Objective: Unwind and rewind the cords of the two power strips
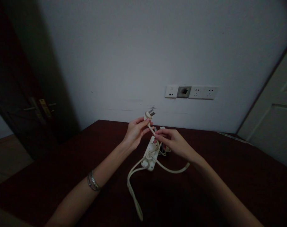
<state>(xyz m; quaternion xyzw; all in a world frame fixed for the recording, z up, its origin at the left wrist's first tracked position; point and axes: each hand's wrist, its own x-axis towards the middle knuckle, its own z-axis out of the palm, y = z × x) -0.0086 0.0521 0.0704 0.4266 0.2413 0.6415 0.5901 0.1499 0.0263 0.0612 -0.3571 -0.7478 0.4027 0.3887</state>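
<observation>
Plug (147, 116): one, gripped in left hand (135, 130). Cord (152, 129): pinched by right hand (173, 140), five o'clock from plug. Power strip (150, 147): six o'clock.

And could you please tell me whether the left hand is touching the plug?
Touching: the head view shows the left hand gripping the plug by its lower end.

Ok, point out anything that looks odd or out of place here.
The cord looks tangled over the strip, not neatly coiled, with loops straggling across the table. Dark scuffs mark the otherwise pale wall behind the plug.
</observation>
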